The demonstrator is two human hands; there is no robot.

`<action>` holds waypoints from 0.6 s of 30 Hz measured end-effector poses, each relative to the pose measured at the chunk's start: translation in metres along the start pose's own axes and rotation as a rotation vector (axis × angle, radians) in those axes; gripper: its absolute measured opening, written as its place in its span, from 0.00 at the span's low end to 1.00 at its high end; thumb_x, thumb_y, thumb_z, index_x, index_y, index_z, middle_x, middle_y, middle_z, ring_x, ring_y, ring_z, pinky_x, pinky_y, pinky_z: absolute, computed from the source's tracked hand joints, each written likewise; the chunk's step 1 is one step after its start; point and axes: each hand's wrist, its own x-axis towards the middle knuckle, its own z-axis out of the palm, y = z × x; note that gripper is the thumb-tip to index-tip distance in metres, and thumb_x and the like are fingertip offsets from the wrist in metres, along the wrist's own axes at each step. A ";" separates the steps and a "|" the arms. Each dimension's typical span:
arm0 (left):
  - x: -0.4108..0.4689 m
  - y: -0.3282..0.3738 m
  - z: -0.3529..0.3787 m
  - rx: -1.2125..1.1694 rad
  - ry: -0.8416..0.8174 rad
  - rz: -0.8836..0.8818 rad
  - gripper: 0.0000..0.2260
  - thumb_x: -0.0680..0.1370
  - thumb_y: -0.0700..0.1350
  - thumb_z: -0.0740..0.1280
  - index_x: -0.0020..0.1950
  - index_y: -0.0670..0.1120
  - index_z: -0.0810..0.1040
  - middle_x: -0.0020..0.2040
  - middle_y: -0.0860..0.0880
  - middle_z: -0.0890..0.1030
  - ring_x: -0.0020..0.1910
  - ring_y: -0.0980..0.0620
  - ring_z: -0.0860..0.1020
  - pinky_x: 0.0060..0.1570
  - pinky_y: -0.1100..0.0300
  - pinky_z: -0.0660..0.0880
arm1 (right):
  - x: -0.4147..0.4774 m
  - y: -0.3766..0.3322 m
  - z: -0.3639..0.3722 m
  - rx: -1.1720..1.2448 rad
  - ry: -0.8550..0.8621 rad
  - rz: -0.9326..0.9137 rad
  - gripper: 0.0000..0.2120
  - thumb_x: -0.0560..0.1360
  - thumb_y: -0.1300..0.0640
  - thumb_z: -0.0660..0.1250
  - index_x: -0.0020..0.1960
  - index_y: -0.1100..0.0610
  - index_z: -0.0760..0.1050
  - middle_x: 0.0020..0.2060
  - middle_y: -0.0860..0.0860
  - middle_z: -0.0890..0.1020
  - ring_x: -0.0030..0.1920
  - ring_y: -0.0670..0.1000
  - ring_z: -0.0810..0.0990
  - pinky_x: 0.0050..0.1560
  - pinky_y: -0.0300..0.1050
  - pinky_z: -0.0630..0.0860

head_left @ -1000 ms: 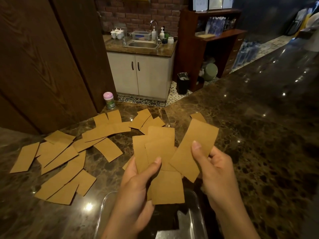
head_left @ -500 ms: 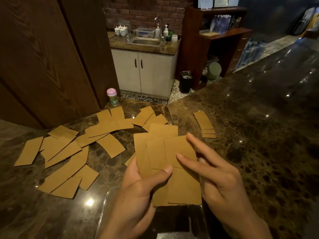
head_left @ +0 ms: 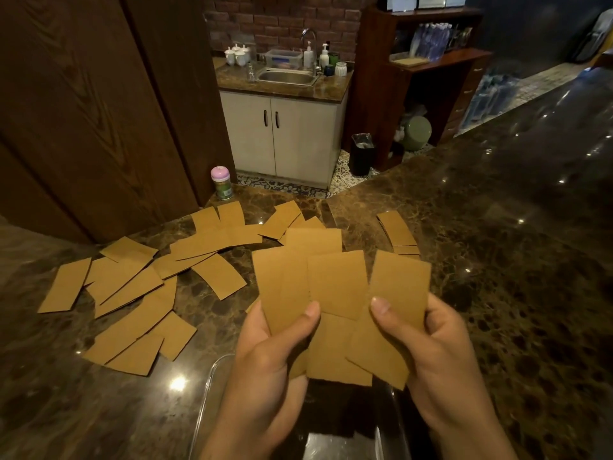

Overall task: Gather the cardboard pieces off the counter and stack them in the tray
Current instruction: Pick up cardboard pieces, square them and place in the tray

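1. Head view: the clear tray is mostly hidden under both hands and cut off at the bottom, so I can't tell what's in it.
2. Left hand pinches a fan of cardboard pieces above the tray. Right hand pinches another piece overlapping the fan.
3. Loose pieces are scattered on the dark marble counter.
4. Behind it: a sink and brick wall.

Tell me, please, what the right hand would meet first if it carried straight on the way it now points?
Probably the small stack of cardboard pieces on the counter beyond it; the right hand, gripping its own piece, seems raised, so it might pass above.
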 end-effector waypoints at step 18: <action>0.003 -0.008 0.001 0.105 0.089 0.009 0.17 0.71 0.38 0.72 0.60 0.47 0.79 0.49 0.45 0.88 0.49 0.45 0.87 0.49 0.47 0.83 | 0.013 -0.012 -0.017 0.156 -0.063 0.099 0.19 0.70 0.57 0.69 0.61 0.53 0.80 0.46 0.51 0.89 0.44 0.49 0.89 0.38 0.44 0.85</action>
